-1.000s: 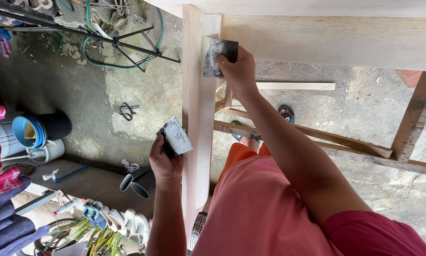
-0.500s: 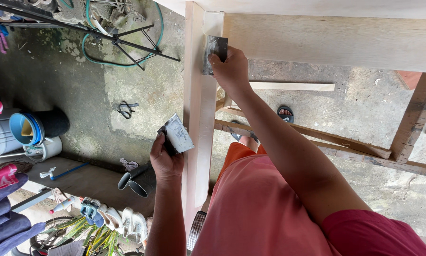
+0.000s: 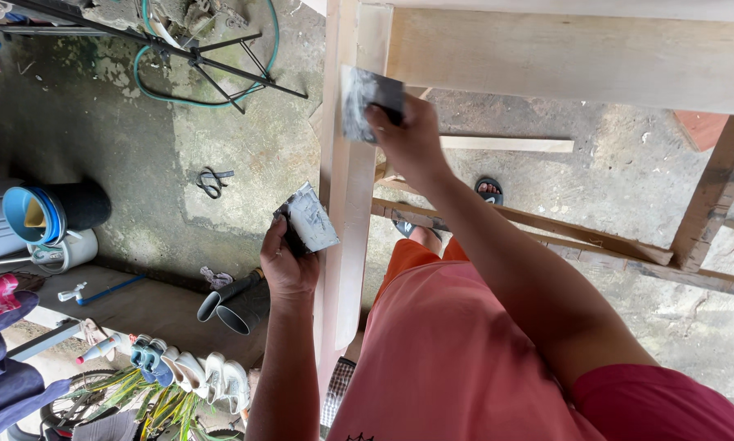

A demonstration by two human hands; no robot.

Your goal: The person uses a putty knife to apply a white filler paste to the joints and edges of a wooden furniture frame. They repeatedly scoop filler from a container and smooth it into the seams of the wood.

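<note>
My right hand (image 3: 408, 135) grips a putty knife (image 3: 360, 102) and presses its grey-smeared blade flat against the pale wooden post (image 3: 344, 212), just below the joint with the wide cross rail (image 3: 563, 61). My left hand (image 3: 289, 261) is lower, to the left of the post, and holds a second putty-covered scraper (image 3: 311, 219) tilted upward, its blade close to the post's edge.
A green hose (image 3: 207, 100) and a black metal stand (image 3: 220, 65) lie on the concrete floor at upper left. Buckets (image 3: 44, 216) stand at the left, dark pipes (image 3: 236, 302) below my left hand. Thin wooden slats (image 3: 563, 233) and my sandalled foot (image 3: 489, 192) show under the frame.
My right hand has drawn the putty knife slightly down and left along the post near the joint. The left hand with its scraper has stayed in place.
</note>
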